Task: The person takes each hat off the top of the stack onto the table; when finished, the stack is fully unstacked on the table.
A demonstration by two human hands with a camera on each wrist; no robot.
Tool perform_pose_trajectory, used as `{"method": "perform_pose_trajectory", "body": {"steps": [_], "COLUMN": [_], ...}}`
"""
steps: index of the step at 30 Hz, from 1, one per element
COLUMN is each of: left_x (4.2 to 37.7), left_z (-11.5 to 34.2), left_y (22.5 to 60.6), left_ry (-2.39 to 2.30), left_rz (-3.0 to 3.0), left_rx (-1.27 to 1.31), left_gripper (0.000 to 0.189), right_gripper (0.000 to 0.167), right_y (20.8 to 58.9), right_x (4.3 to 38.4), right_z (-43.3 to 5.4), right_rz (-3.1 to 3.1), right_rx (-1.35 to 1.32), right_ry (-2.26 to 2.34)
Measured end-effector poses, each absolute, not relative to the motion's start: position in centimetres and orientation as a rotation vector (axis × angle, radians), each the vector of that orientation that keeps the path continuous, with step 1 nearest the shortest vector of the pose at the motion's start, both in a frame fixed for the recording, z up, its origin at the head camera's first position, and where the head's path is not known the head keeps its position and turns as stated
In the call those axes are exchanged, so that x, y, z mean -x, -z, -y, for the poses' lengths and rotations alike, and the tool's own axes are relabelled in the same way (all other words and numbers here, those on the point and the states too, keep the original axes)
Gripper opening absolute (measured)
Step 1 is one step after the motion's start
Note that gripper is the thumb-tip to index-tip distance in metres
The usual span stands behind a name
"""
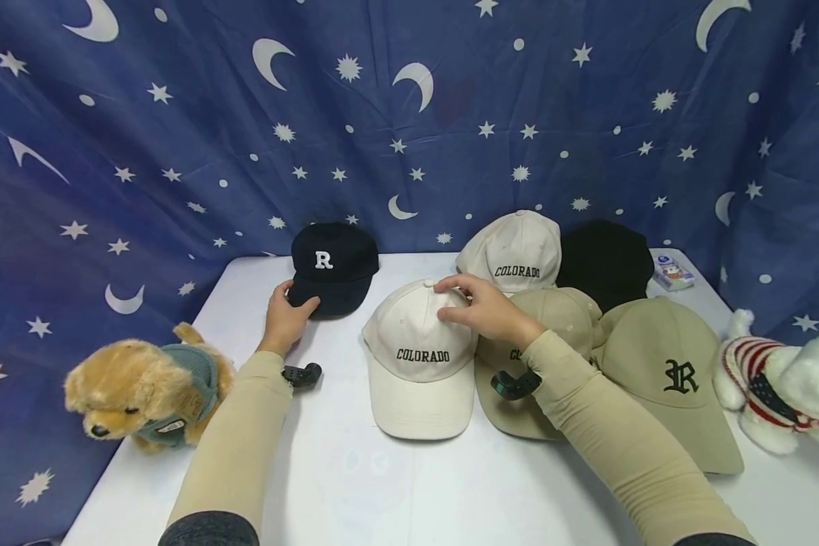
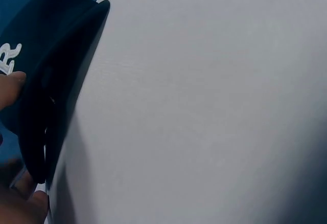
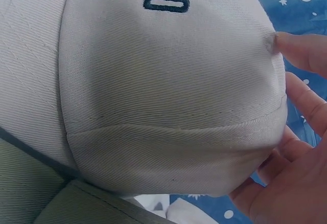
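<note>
At the back left, a black baseball cap point(image 1: 334, 262) with a white R sits on the table. My left hand point(image 1: 285, 320) grips its brim at the near left corner, and in the left wrist view a thumb point(image 2: 11, 88) lies on the cap beside the R. A cream COLORADO cap point(image 1: 419, 356) stands in the middle, brim toward me. My right hand point(image 1: 491, 309) holds the top of its crown. The right wrist view shows a fingertip point(image 3: 288, 47) denting the cream fabric, with the other fingers curled behind the crown.
Right of the cream cap are a tan COLORADO cap point(image 1: 519, 409), a khaki R cap point(image 1: 662, 356), another cream cap point(image 1: 519, 243) and a black hat point(image 1: 604, 262). A small packet point(image 1: 673, 273) lies at the back. A plush dog point(image 1: 136, 387) sits left, a white plush point(image 1: 808, 371) right.
</note>
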State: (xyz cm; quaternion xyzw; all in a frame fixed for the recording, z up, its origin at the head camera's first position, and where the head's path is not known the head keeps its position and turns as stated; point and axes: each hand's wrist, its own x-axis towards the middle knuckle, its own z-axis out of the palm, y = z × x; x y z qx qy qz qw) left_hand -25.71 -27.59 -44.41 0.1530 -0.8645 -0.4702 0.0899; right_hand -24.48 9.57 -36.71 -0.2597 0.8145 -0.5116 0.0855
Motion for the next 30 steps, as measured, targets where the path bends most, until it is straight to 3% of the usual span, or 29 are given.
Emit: {"method": "perform_pose_trajectory", "body": {"steps": [15,30], "left_x": [25.9,26.4], "left_z": [28.2,24.5], "left_y": [43.5,44.3], "left_ry": [1.441,1.38], "left_rz": [2.732,2.78], "left_rx": [-0.43,-0.251], "left_gripper": [0.086,0.077], "right_gripper": [0.039,0.039], "right_y": [37.2,37.2], "right_x": [24.3,24.2], "right_z": [-9.3,-9.5], "right_rz": [-2.443,-2.474], "right_rx": [0.773,0.751], "right_ry": [1.544,1.541]}}
